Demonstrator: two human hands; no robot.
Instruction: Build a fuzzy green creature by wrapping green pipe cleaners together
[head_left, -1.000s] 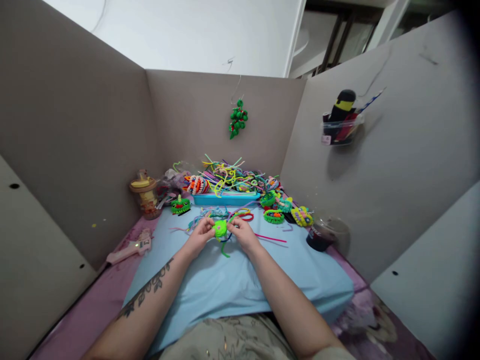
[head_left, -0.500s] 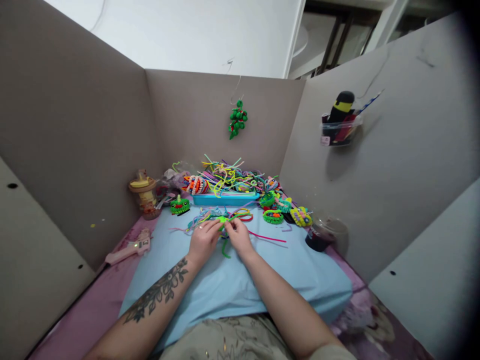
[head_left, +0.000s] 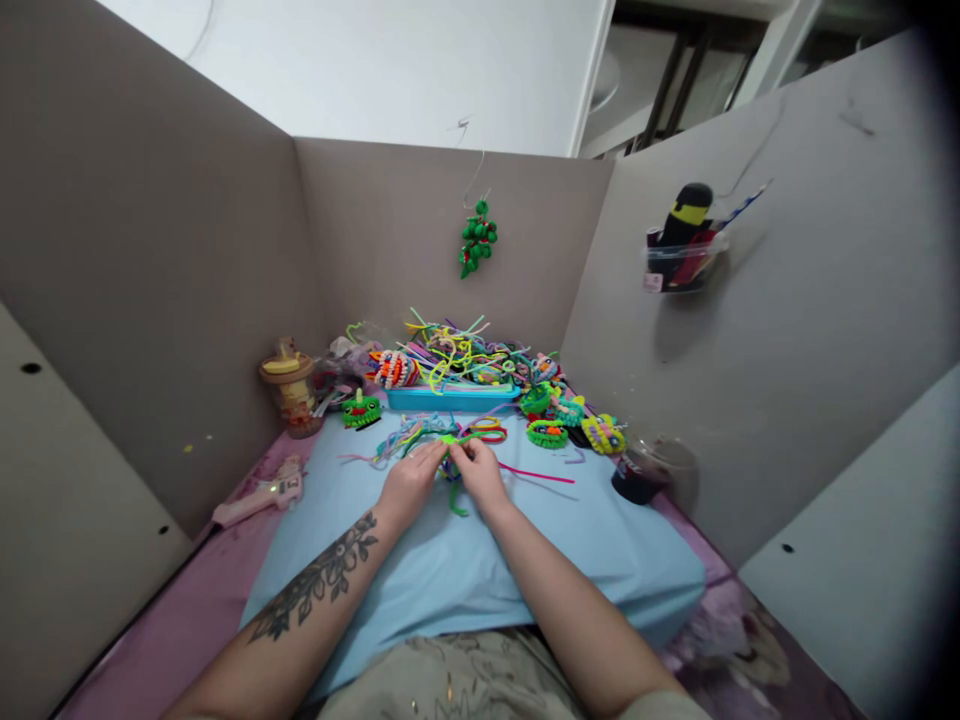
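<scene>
My left hand (head_left: 409, 482) and my right hand (head_left: 478, 469) meet over a light blue sheet (head_left: 465, 560), fingertips pinched together on a small bright green pipe-cleaner piece (head_left: 450, 441). Most of the piece is hidden between the fingers; a green tail (head_left: 455, 500) hangs below them. A loose bunch of coloured pipe cleaners (head_left: 420, 432) lies just beyond the hands. A pink pipe cleaner (head_left: 536, 473) stretches to the right of my right hand.
A blue tray (head_left: 450, 397) heaped with pipe cleaners sits at the back. Finished fuzzy figures (head_left: 574, 420) line the right side, beside a dark cup (head_left: 637, 473). A pink glue gun (head_left: 259, 495) and a jar (head_left: 289, 390) stand left. Grey partition walls enclose the desk.
The green piece was held face-up between both hands a second ago. Both hands have since moved forward and closed together over it, my left wrist turning so the forearm tattoo shows more.
</scene>
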